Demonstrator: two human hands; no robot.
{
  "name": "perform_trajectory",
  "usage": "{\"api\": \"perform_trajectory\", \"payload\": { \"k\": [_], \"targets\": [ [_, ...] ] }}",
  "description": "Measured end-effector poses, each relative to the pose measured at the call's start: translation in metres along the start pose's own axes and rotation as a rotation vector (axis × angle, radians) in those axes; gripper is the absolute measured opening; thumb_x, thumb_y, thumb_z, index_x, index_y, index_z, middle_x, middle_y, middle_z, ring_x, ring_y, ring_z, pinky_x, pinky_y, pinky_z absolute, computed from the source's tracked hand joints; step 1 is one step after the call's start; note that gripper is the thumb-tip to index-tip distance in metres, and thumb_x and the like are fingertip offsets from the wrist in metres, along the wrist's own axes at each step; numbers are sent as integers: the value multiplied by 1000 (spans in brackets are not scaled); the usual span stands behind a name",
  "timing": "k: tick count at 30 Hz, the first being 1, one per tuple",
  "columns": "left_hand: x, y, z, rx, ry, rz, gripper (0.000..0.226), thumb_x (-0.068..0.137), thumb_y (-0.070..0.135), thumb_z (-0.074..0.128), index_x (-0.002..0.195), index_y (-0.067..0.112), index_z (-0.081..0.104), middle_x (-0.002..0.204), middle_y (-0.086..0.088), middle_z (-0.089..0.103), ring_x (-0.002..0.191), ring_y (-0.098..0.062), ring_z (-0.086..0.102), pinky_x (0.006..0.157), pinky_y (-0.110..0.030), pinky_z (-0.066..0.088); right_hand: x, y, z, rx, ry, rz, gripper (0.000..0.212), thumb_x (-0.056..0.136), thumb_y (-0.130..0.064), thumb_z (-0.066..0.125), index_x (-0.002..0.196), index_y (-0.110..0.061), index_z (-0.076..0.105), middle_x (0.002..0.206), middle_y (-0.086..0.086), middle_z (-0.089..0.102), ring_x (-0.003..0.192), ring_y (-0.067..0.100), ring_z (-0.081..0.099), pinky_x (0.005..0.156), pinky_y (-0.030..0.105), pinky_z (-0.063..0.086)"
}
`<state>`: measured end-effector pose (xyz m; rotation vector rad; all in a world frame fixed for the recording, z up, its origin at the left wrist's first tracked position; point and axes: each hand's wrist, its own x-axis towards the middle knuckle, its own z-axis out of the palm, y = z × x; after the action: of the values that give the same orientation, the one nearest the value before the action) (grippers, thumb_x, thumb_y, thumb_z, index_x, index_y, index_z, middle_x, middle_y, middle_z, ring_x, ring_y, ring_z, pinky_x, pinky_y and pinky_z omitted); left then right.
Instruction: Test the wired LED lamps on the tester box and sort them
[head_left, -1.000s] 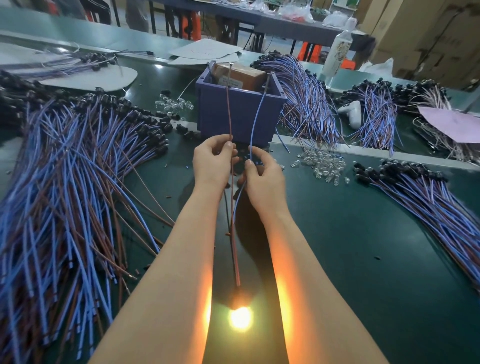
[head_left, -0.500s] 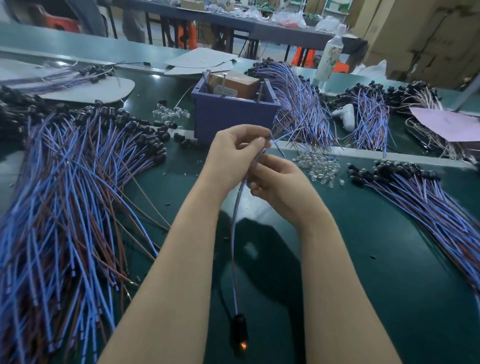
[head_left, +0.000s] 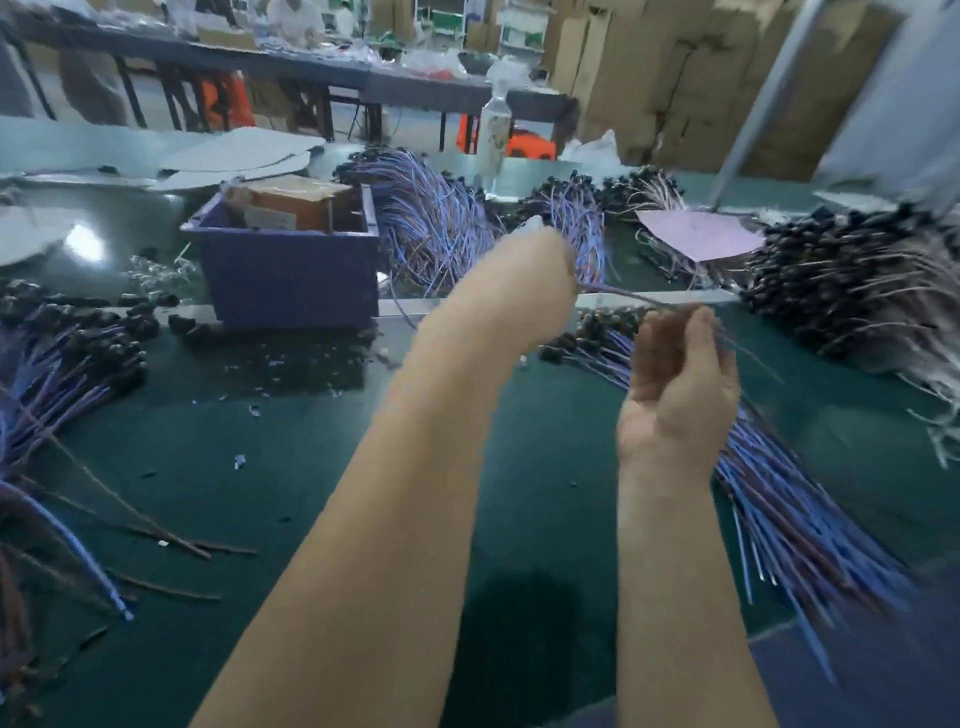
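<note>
Both hands are up over the green worktop, blurred. A thin wired lamp stretches between them, right of the purple tester box. The left hand shows only its back; the wire leaves its far side, and I cannot tell its grip. The right hand lies palm up, its curled fingertips pinching the wire above a pile of wired lamps.

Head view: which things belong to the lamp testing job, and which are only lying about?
Job: purple tester box; lamp wire, held between left hand and right hand; lamp pile at left; lamp pile at right.
Lying about: bottle; pink paper; white sheets.
</note>
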<state>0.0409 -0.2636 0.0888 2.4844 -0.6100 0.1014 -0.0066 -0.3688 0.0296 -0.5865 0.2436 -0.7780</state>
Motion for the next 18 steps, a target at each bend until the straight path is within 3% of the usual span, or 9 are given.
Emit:
{"api": "perform_trajectory", "payload": {
  "k": [5, 10, 13, 16, 18],
  "targets": [
    [38, 54, 57, 50, 12, 150, 27, 91, 2, 45, 106, 4, 67, 98, -13, 67, 93, -32, 63, 88, -39, 49, 23, -25, -39, 146, 262, 34, 14, 93, -12, 56, 81, -8, 61, 56, -3, 68, 53, 5, 65, 53, 14, 52],
    [61, 58, 134, 7, 16, 101, 27, 89, 0, 46, 109, 4, 64, 121, -16, 52, 101, -36, 57, 85, -41, 46, 49, -25, -68, 161, 443, 120, 22, 95, -7, 51, 75, -2, 58, 52, 1, 66, 50, 6, 63, 60, 15, 54],
    [65, 47, 166, -135, 83, 16, 23, 91, 4, 50, 111, 2, 61, 127, -13, 39, 99, -36, 55, 90, -43, 45, 59, -20, -77, 134, 481, 184, 25, 99, -10, 44, 78, 1, 52, 67, 9, 65, 61, 13, 64, 62, 18, 55],
    [68, 36, 184, -156, -3, 27, 27, 93, 13, 49, 115, 8, 64, 125, -14, 48, 107, -33, 54, 93, -39, 44, 66, -16, -82, 53, 435, 265, 29, 102, -13, 34, 81, 1, 48, 81, 15, 58, 82, 23, 63, 64, 21, 55],
    [68, 30, 191, -108, -77, 45, 27, 93, 14, 48, 113, 11, 66, 122, -14, 54, 112, -33, 52, 94, -38, 43, 66, -12, -83, 6, 394, 323, 28, 101, -10, 32, 81, 0, 49, 82, 16, 59, 84, 22, 63, 67, 21, 55]
  ]
}}
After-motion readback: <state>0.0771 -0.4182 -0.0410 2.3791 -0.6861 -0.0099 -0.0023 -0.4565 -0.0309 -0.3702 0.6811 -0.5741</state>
